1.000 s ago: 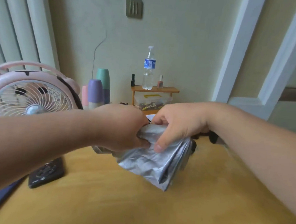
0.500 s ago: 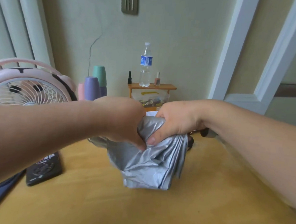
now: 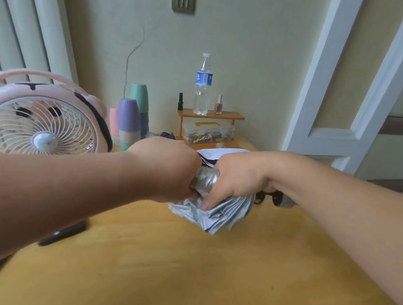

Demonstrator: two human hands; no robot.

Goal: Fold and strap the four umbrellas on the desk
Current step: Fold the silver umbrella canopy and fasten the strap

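Note:
A silver umbrella point(image 3: 218, 214) with crumpled shiny fabric is held just above the yellow desk point(image 3: 188, 269) at its middle. My left hand point(image 3: 168, 169) grips the umbrella's left part, its fingers curled round the fabric. My right hand point(image 3: 234, 180) grips the rolled fabric beside it, thumb pressed on the loose folds below. Behind my hands lies another umbrella point(image 3: 219, 153), white with a dark edge, mostly hidden. A dark handle with a strap point(image 3: 275, 197) shows under my right wrist.
A pink desk fan point(image 3: 41, 123) stands at the left. Stacked pastel cups point(image 3: 131, 119) are behind it. A small wooden shelf point(image 3: 210, 115) holds a water bottle point(image 3: 203, 81) and nail polish, over a clear box point(image 3: 206, 131). A black remote point(image 3: 63, 233) lies at the left.
Both hands have drawn closer together and squeezed the silver fabric into a tighter bundle; less loose fabric hangs below them than before. The view has shifted slightly.

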